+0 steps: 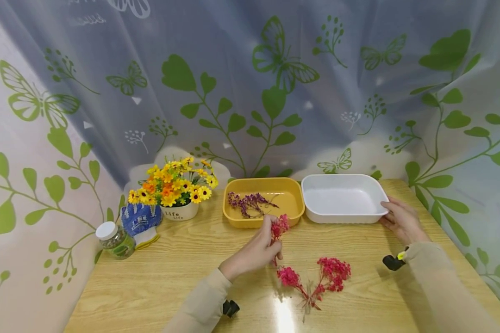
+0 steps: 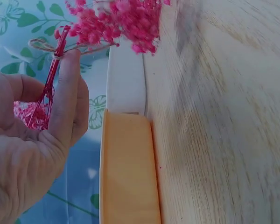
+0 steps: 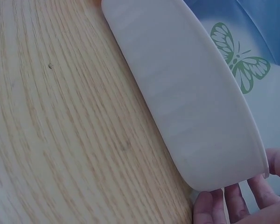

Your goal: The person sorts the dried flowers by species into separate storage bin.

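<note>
In my left hand I pinch the thin red stems of a bunch of pink dried flowers, just in front of the yellow tray. Twine is knotted round these stems and runs toward more pink blooms. Below and right of that hand, two more pink sprigs spread in a V from crossed stems. My right hand grips the right end of the white tray, thumb at the rim and fingers against its outer side.
Purple dried flowers lie in the yellow tray, which stands beside the white one. On the left are a pot of yellow flowers, a blue glove and a lidded jar. A printed curtain hangs behind the table.
</note>
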Demonstrator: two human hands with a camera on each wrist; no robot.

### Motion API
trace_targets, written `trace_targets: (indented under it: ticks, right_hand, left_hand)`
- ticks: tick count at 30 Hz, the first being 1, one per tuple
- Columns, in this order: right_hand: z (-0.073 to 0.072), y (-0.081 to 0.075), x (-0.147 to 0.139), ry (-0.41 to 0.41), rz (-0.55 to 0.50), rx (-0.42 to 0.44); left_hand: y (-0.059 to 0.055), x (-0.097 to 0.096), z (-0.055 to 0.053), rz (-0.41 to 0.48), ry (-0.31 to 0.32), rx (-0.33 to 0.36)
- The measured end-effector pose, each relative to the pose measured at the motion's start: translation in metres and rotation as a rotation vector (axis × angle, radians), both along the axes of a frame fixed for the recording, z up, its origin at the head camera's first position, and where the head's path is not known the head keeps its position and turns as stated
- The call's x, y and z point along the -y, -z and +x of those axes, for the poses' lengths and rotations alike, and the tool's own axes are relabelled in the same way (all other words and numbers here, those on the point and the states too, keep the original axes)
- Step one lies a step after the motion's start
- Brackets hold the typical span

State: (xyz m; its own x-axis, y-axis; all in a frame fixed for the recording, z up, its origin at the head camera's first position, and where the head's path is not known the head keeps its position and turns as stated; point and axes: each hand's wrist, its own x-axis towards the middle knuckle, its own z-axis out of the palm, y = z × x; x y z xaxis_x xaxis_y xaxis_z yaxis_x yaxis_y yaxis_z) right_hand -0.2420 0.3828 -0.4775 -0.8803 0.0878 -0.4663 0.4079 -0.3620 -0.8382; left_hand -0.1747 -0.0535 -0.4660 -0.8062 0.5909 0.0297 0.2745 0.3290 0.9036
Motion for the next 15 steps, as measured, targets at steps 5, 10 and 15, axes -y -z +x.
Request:
trace_targets:
  ticks: [5,10,15]
  right_hand:
    - [0.0,0.0,0.0,0.009,0.001,0.006]
    - [-0.001,0.003,-0.001,0.022,0.017,0.006]
    - [-0.002,0.004,-0.001,0.02,0.037,0.004]
  left_hand:
    - [-0.003,0.001,0.0,-0.014,-0.031,-0.01]
    - [-0.009,0.0,-0.002,0.085,-0.063,-0.003]
    - [-0.015,-0.002,-0.004,0.198,-0.051,0.049]
